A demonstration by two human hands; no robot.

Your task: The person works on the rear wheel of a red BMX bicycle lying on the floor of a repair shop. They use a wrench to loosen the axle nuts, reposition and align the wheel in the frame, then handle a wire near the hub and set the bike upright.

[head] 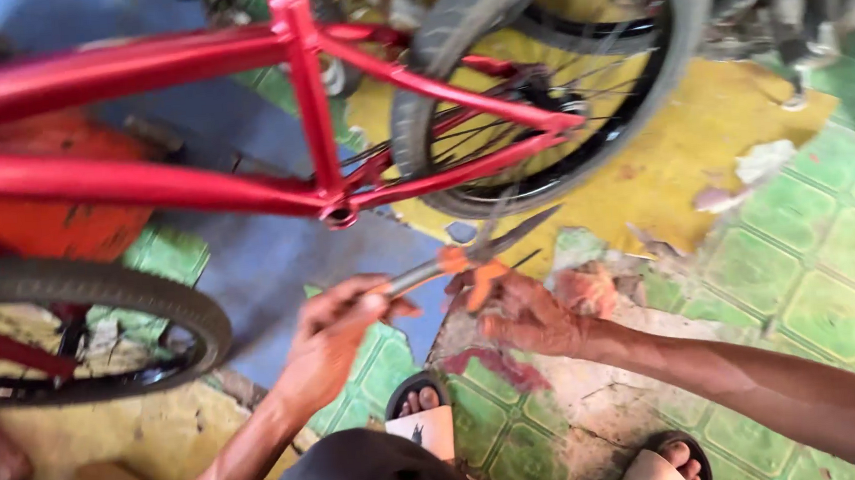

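Note:
My left hand (332,335) grips a thin metal part that leads up to a pair of orange-handled pliers (469,255), whose grey jaws point up and right toward the rear wheel. My right hand (525,313) closes around the orange handles from the right. Both hands meet just below the bottom bracket (338,214) of a red bicycle frame (132,180) that spans the upper left. The rear wheel (546,71) with a black tyre hangs above the pliers. The image is blurred, so the thin part cannot be made out.
A second black tyre (90,294) lies at the left. The floor has green patterned tiles (820,263), worn yellow patches (682,152) and a blue area (269,261). My sandalled feet (421,411) show at the bottom. An orange object (45,222) sits behind the frame.

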